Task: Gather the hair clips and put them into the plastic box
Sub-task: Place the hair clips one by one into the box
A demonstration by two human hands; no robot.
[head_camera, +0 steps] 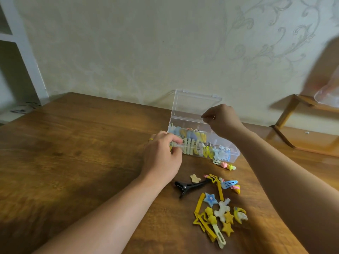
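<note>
A clear plastic box (231,151) stands on the wooden table with its lid (194,105) tilted up against the wall. Several pastel hair clips fill it. My left hand (163,158) grips the box's near left corner, fingers curled on the rim. My right hand (221,119) hovers over the box's back edge, thumb and fingers pinched on something tiny that I cannot make out. In front of the box lie loose clips: a black clip (190,186), a blue star clip (210,198), a blue snap clip (229,184), yellow star clips (227,229) and a pink-yellow clip (225,165).
The wooden table (82,153) reaches back to a patterned wall. A small wooden shelf (300,129) stands at the right, with a clear bag (328,92) on it. White shelving (16,61) rises at the far left.
</note>
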